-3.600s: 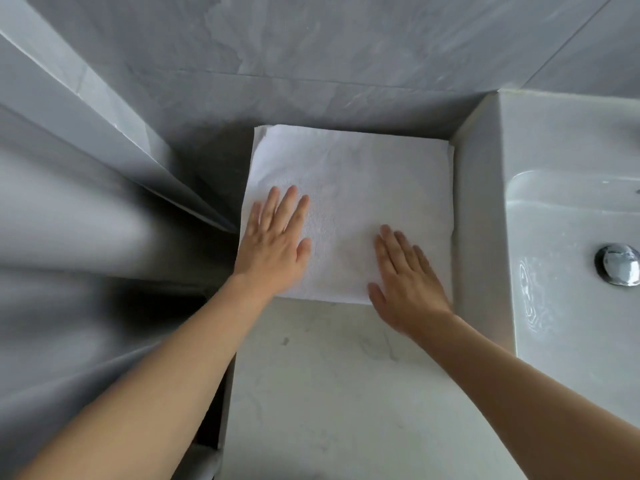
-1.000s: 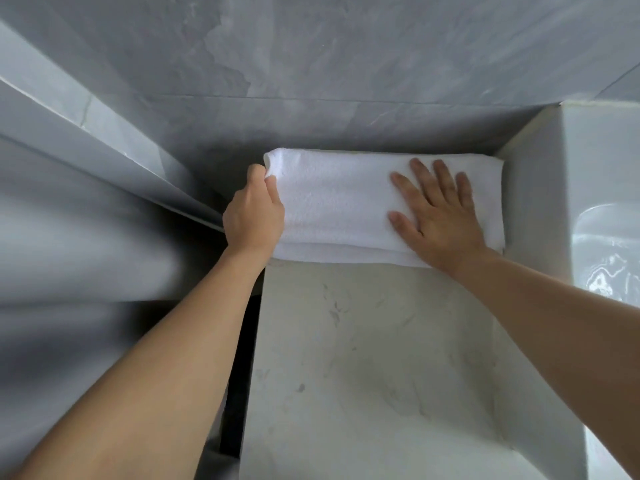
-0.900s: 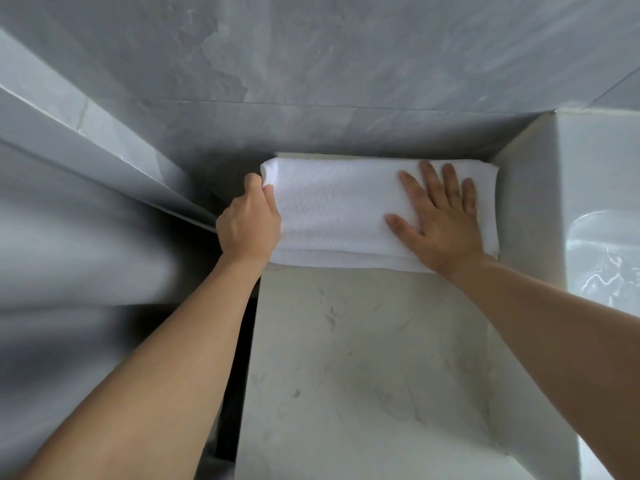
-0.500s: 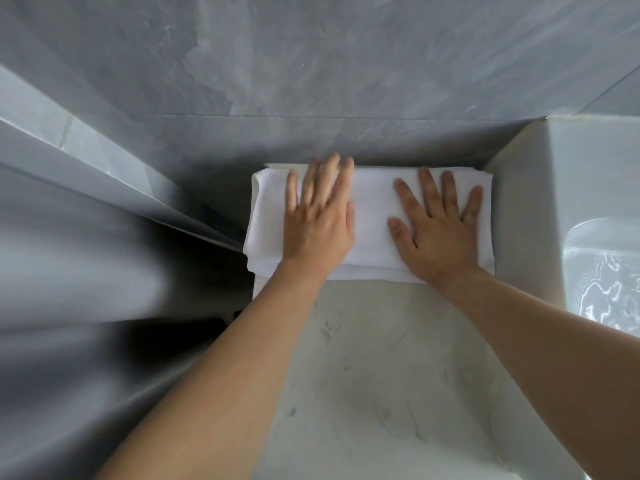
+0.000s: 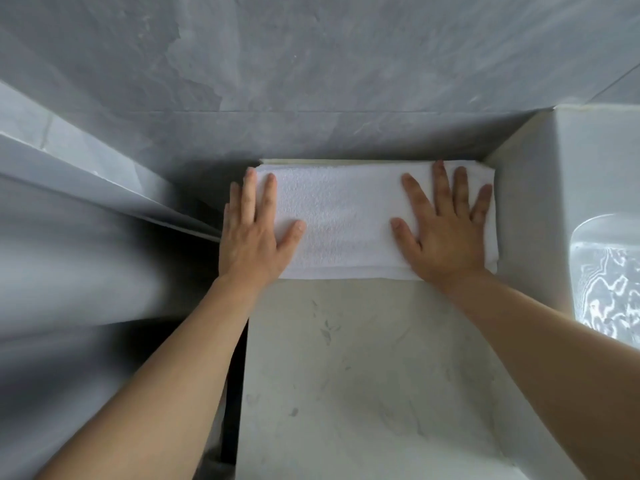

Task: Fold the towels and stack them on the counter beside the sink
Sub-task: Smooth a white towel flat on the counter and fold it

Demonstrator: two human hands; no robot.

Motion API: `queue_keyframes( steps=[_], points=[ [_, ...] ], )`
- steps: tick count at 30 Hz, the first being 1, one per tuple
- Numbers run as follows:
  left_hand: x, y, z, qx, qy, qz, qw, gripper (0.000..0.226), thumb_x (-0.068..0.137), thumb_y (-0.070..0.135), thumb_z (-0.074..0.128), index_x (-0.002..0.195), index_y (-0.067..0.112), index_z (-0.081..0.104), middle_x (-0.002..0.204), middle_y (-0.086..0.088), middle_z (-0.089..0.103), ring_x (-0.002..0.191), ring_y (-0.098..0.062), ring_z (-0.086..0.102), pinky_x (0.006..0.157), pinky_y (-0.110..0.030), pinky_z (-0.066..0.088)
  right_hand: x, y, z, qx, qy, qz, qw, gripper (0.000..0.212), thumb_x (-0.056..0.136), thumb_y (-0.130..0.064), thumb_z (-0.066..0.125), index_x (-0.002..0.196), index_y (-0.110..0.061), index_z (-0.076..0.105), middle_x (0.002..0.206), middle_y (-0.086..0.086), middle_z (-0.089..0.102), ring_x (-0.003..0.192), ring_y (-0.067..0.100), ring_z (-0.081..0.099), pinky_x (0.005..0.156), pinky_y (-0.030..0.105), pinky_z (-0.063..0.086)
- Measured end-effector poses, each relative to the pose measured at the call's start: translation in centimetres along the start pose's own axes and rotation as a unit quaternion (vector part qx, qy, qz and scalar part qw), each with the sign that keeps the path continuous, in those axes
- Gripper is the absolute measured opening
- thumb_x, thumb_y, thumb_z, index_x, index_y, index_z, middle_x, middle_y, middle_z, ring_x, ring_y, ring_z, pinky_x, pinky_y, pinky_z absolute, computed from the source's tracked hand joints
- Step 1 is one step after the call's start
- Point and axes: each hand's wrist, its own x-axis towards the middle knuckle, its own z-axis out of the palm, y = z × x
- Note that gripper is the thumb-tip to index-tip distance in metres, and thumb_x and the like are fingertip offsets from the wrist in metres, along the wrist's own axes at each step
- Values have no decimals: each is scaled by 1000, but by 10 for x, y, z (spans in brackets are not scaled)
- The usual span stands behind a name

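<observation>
The left hand point(image 5: 254, 233), which was on the middle of the white towel point(image 5: 346, 220) a moment ago, now lies flat on its left end, and the right hand point(image 5: 446, 230) presses the right end, fingers spread, so the folded towel at the back of the counter point(image 5: 363, 375) beside the sink point(image 5: 568, 202) looks smoothed and ready.

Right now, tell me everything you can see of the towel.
The towel is white terry cloth, folded into a long flat rectangle with layered edges showing along its near side. It lies on the pale counter against the grey back wall, its right end by the sink's side. The left hand lies flat over its left end, the right hand flat on its right.
</observation>
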Motion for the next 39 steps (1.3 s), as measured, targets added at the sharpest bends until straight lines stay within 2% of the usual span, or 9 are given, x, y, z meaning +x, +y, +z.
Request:
queue_keyframes(
  steps=[3, 5, 9, 14, 20, 25, 28, 30, 39],
  points=[
    [-2, -1, -4, -7, -22, -38, 999, 83, 97, 66, 23, 159, 23, -11, 166, -15, -12, 154, -31, -5, 124, -53, 4, 0, -1, 1, -2, 5, 1, 1000, 69, 94, -63, 21, 156, -34, 15, 164, 10, 4, 150, 38, -1, 115, 65, -2],
    [-1, 12, -8, 50, 14, -47, 998, 80, 100, 61, 23, 160, 17, -4, 166, -15, -14, 154, -31, -11, 123, -55, -6, 0, -2, 2, -6, 3, 5, 1000, 69, 94, -63, 22, 156, -33, 14, 164, 10, 4, 150, 38, -1, 115, 66, -1],
    [-4, 45, -3, 71, 54, 57, 994, 82, 97, 65, 24, 161, 16, 12, 168, -11, -7, 154, -31, -9, 121, -59, -9, 0, -2, 2, -9, 4, 5, 1000, 69, 94, -62, 22, 156, -32, 15, 164, 11, 5, 149, 39, 1, 115, 66, 0],
    [-7, 32, 12, 88, 40, 62, 993, 94, 89, 79, 19, 161, 19, 9, 168, -13, 1, 155, -32, -4, 123, -56, 6, 0, -1, 1, -8, 7, 1, 1000, 70, 93, -62, 23, 156, -32, 17, 164, 11, 6, 149, 39, 2, 115, 65, -1],
    [-6, 39, -2, 97, -24, 22, 995, 91, 87, 81, 10, 158, 29, -14, 166, -5, -21, 151, -28, -24, 122, -56, -10, -11, -1, -10, -17, -41, 30, 999, 77, 90, -65, 10, 157, -26, 8, 164, 14, -1, 150, 34, -2, 120, 54, -4],
    [-46, 49, -13, 84, -24, 27, 996, 72, 103, 49, 24, 158, 24, -15, 167, -4, -19, 152, -24, -22, 122, -50, -13, -60, -9, -33, 19, -101, 54, 993, 82, 87, -55, 9, 157, -13, 3, 164, 13, -2, 151, 30, -2, 122, 42, -5],
    [-84, 61, -14, 55, -24, 0, 998, 79, 98, 23, 38, 158, 17, -13, 167, -6, -17, 153, -26, -17, 123, -47, -10, -109, -15, -50, 47, -70, 25, 996, 72, 94, -44, 21, 156, -8, 13, 164, 13, 7, 151, 30, 3, 122, 43, -2],
    [-107, 76, -17, 9, -12, -8, 1000, 73, 100, 22, 36, 159, 12, -4, 168, -7, -11, 154, -27, -12, 124, -46, -6, -140, -15, -61, 56, -56, 6, 997, 66, 98, -38, 28, 156, -9, 13, 164, 10, 6, 151, 26, 1, 122, 40, -4],
    [-191, 175, -21, -143, 160, 166, 962, 51, 105, 20, 40, 151, -1, 35, 158, -18, 35, 149, -33, 27, 124, -45, 17, -227, 23, -108, 89, 162, -58, 981, 59, 94, -27, 46, 148, -4, 37, 155, 15, 34, 145, 32, 28, 121, 47, 17]
  ],
)
